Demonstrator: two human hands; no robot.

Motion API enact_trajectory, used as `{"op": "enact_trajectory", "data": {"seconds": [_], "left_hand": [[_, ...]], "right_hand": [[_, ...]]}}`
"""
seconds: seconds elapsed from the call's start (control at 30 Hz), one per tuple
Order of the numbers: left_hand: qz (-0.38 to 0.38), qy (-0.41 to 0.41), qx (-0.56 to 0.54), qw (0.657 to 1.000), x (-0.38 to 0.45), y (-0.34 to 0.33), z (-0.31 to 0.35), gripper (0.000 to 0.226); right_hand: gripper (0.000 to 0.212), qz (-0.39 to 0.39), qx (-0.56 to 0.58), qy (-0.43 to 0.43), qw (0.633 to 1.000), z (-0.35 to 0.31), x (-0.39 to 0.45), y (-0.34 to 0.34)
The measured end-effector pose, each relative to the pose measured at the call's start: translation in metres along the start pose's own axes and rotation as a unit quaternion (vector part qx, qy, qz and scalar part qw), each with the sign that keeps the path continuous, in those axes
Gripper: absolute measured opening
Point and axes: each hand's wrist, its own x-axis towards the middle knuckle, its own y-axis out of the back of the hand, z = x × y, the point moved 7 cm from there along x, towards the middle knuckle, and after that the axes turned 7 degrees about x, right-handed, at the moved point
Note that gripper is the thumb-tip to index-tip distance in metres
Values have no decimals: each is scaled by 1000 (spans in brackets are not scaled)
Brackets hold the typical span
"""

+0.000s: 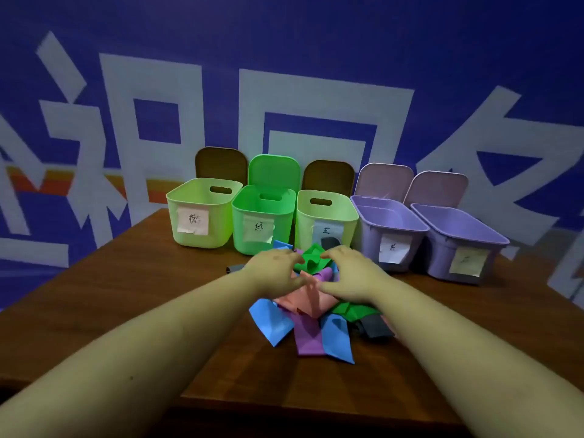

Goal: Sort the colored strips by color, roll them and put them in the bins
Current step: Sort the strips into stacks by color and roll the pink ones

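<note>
With the left hand (274, 269) and right hand (347, 273) both curled into the tangled pile of colored strips (311, 308) before the labelled bins (267, 216), lifting one strip risks dragging neighbours off the table (126, 295)

Out in front runs a brown wooden desk (120, 298), its grain catching a dull sheen, the near edge dropping into shadow at the bottom of the view. Behind it rises a deep blue wall banner (316, 42) covered in big pale block characters (148, 99), blurred and cut off at the edges. Low on the left, an orange and yellow stripe (53, 184) crosses the banner.
</note>
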Motion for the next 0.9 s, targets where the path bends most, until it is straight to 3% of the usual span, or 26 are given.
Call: {"op": "enact_trajectory", "data": {"seconds": [0.13,0.27,0.37,0.53,0.7,0.9], "left_hand": [[18,-11,23,999,8,-24,6,47],[86,-42,21,995,22,-33,19,63],[126,-45,30,991,32,-41,24,42],[114,-41,12,993,45,-46,35,36],[104,-26,45,993,49,-40,40,30],[137,-21,24,990,50,-23,42,27]], "right_hand": [[67,-21,-12,-29,999,16,9,-24],[60,-30,-6,-48,998,35,12,-41],[57,-21,20,-50,998,46,13,-47],[42,17,67,-57,996,58,13,-42],[13,70,75,-54,993,65,5,-33],[16,116,58,-25,991,60,-4,-6]]}}
